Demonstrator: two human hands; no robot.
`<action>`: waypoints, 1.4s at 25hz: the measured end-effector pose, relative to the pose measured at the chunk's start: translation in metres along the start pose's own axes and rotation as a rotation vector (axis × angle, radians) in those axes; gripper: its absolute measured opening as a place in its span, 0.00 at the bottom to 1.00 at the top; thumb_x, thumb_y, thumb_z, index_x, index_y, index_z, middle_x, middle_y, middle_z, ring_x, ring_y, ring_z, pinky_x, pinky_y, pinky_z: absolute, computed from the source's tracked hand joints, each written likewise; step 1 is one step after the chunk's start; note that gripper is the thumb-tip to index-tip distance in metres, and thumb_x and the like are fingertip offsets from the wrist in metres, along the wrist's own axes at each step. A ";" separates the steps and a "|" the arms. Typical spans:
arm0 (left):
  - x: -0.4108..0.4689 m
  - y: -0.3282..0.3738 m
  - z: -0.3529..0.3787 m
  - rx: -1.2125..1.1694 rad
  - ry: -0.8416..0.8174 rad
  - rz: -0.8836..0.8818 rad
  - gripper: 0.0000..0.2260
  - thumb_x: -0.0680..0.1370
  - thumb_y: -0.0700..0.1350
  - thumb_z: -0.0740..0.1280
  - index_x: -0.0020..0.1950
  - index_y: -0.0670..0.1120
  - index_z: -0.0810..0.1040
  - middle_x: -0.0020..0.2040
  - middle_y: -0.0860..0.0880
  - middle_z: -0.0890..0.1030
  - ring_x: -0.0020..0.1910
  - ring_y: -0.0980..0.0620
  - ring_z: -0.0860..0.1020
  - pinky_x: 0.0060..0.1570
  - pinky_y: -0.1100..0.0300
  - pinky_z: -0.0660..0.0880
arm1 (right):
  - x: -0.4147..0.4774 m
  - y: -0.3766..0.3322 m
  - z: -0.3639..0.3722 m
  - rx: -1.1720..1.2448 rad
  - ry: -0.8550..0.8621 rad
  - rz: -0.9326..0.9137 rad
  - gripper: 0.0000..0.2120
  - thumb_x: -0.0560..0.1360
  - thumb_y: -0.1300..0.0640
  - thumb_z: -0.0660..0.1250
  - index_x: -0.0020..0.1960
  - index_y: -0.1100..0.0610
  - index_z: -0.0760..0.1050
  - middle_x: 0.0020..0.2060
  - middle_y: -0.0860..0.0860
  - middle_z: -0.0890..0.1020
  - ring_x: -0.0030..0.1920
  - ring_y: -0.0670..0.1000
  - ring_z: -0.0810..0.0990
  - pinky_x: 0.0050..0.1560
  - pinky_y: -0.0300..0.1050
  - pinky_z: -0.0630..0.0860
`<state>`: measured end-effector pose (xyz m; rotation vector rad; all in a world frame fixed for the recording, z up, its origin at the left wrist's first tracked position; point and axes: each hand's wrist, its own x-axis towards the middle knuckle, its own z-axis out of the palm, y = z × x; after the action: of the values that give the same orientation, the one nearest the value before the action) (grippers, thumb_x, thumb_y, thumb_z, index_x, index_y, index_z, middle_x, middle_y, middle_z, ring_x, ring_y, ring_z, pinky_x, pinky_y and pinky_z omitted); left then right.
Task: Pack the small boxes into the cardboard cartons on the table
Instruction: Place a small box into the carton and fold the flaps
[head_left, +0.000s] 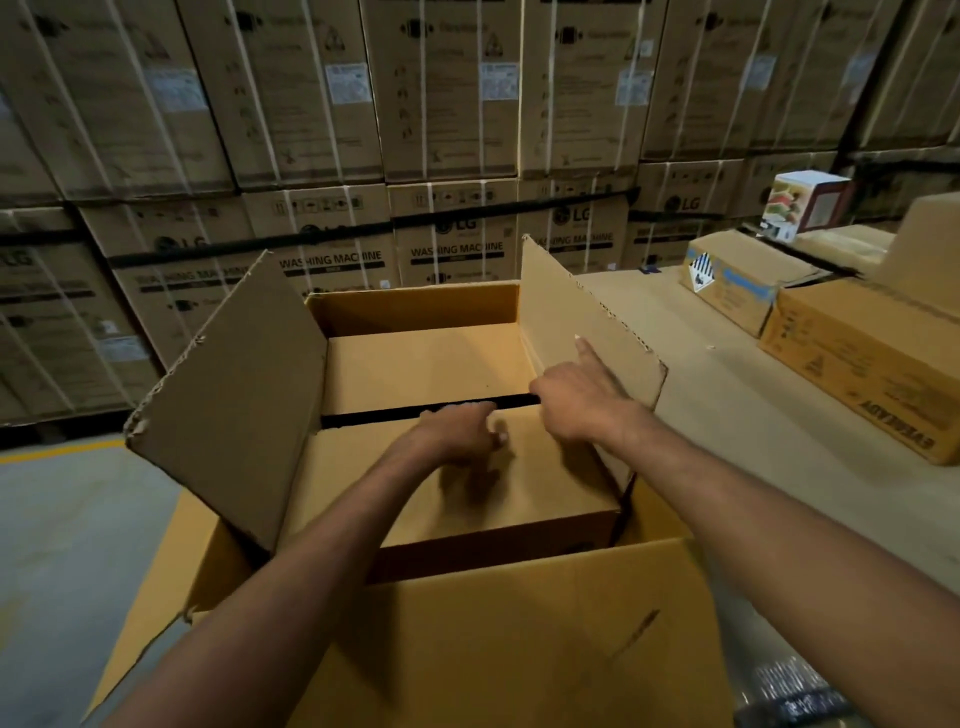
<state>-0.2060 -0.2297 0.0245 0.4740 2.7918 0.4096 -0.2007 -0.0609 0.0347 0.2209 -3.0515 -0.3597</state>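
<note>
— Where is the box sitting right now?

— The near flat brown cardboard box (545, 483) is lying inside the large open tan cardboard carton (467, 649), broad face up. Its long axis is running left to right across the carton. The far flat brown cardboard box (426, 364) is lying behind it in the same direction. A dark gap is running between the 2.

— And the carton itself?

— It is standing at the left end of the cardboard-covered desk (727, 395). Its left flap (228, 400) is leaning outward and its right flap (571, 322) is standing nearly upright.

— What are the hands doing?

— The left hand (457, 434) is resting on the near box's far edge, with its fingers curling over that edge into the gap and gripping it. It is somewhat blurred. The right hand (576, 400) is sitting at the right end of the gap. Its index finger is pointing straight out along the right flap and its other fingers are curling down. I cannot tell whether they are holding anything.

— Anything else around?

— On the desk to the right, an orange-brown printed carton (857, 364) and a brown carton with a diamond label (737, 286) are lying just beside each other. A small white picture-printed box (800, 208) is standing further back. Stacked washing machine cartons (452, 244) are filling the background.
</note>
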 end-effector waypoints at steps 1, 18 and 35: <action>0.004 -0.016 -0.003 0.078 0.012 -0.068 0.24 0.85 0.58 0.60 0.79 0.49 0.65 0.74 0.46 0.74 0.74 0.43 0.71 0.72 0.42 0.63 | 0.008 -0.004 0.007 0.104 -0.073 -0.020 0.12 0.83 0.53 0.59 0.61 0.47 0.79 0.49 0.47 0.83 0.57 0.52 0.81 0.78 0.66 0.39; -0.155 -0.027 -0.118 -0.140 -0.213 0.311 0.22 0.77 0.64 0.64 0.59 0.50 0.83 0.52 0.54 0.85 0.50 0.57 0.83 0.50 0.61 0.81 | -0.072 0.029 -0.130 0.827 -0.672 -0.245 0.07 0.80 0.59 0.69 0.50 0.59 0.85 0.41 0.49 0.86 0.42 0.45 0.84 0.46 0.41 0.80; -0.030 -0.069 -0.092 0.212 -0.505 0.021 0.22 0.78 0.60 0.70 0.65 0.47 0.78 0.55 0.48 0.82 0.54 0.50 0.82 0.52 0.54 0.84 | 0.020 -0.026 -0.072 0.293 -0.106 0.570 0.34 0.76 0.54 0.75 0.76 0.54 0.62 0.57 0.59 0.76 0.48 0.57 0.82 0.40 0.50 0.81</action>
<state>-0.2273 -0.3240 0.0938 0.5625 2.3455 -0.0107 -0.2110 -0.1057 0.0995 -0.6628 -3.0688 0.1148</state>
